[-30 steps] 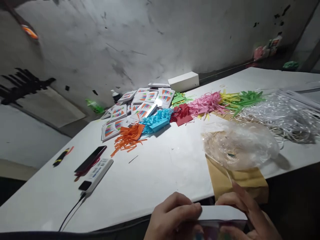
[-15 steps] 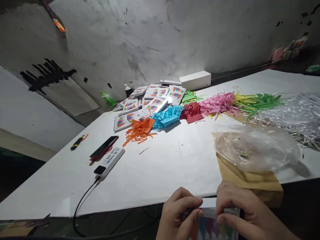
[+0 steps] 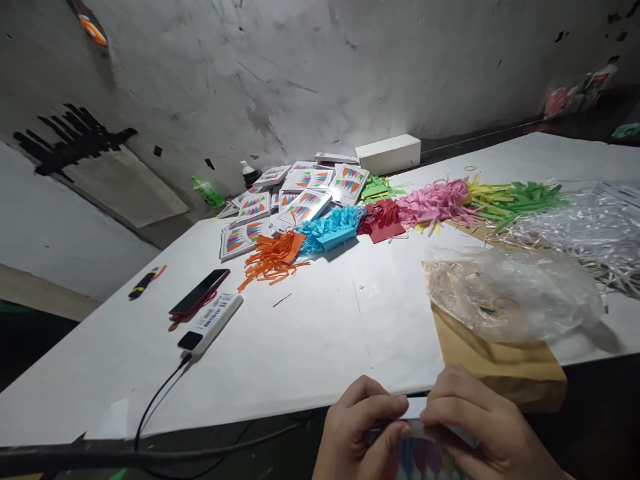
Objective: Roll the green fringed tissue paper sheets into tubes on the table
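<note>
At the table's near edge, my left hand [image 3: 361, 430] pinches the left side of a flat printed packet [image 3: 419, 455] between thumb and fingers. My right hand [image 3: 483, 423] is closed over the packet's right top edge, its fingertips near those of the left. A white strip shows along the top, with coloured pennant or tassel shapes printed below. The lower part runs out of the picture, and the hands cover both sides. Similar printed packets [image 3: 305, 205] lie in a loose pile at the back of the white table.
Orange [image 3: 275, 259], blue [image 3: 333, 230], red [image 3: 384, 221] and pink [image 3: 437, 202] fringed paper bundles cross the table. A clear plastic bag [image 3: 520, 293] rests on a brown paper envelope [image 3: 493, 353] at right. A phone [image 3: 200, 292], a white power bank [image 3: 217, 321] and its cable [image 3: 160, 395] are at left.
My right hand has slid left along the packet's top edge, closer to my left hand, covering more of the print. The view has shifted slightly.
</note>
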The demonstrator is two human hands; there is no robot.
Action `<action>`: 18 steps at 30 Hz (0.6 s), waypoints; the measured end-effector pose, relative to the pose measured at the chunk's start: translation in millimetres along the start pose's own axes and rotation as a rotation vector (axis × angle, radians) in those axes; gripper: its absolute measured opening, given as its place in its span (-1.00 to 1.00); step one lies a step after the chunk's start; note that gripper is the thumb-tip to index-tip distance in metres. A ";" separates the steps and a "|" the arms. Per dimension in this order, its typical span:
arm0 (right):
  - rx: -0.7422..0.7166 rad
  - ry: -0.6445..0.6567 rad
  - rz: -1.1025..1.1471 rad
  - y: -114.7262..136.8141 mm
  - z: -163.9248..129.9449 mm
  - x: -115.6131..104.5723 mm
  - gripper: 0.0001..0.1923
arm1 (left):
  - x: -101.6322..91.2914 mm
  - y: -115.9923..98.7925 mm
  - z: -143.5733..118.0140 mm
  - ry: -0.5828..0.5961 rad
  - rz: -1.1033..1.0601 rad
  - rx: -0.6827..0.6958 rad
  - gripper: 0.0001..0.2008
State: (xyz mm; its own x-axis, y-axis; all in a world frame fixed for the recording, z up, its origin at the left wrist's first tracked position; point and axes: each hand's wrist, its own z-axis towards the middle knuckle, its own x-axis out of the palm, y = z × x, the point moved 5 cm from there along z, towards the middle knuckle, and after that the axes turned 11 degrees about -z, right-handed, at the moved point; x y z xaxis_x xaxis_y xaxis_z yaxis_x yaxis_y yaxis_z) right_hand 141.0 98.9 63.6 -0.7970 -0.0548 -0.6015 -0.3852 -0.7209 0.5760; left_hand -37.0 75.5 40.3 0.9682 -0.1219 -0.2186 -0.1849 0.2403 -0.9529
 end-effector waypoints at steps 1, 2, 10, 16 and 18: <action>-0.005 -0.009 -0.006 -0.4 -0.8 -0.4 -0.84 | 0.1 -0.2 0.2 0.005 0.001 0.015 -0.79; -0.010 -0.009 -0.009 -1.1 -1.8 -0.4 -0.85 | 0.3 -0.3 0.3 0.010 0.001 0.030 -0.78; -0.039 -0.019 -0.020 -2.5 -7.6 4.0 -0.87 | 2.5 2.0 -1.8 -0.018 0.014 0.094 -0.76; -0.008 -0.137 -0.106 -10.8 -16.7 6.2 -0.65 | 1.1 7.1 -3.2 -0.028 0.026 0.041 -0.79; 0.045 -0.223 -0.182 -18.8 -25.3 4.4 -0.42 | -0.2 8.2 -2.6 -0.032 0.026 0.026 -0.80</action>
State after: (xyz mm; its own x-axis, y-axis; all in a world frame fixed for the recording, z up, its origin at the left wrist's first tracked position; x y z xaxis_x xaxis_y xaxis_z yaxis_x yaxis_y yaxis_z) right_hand 156.6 94.8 36.1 -0.7939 0.2296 -0.5631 -0.5474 -0.6731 0.4973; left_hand -39.2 75.0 32.1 0.9679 -0.0845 -0.2365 -0.2065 0.2684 -0.9409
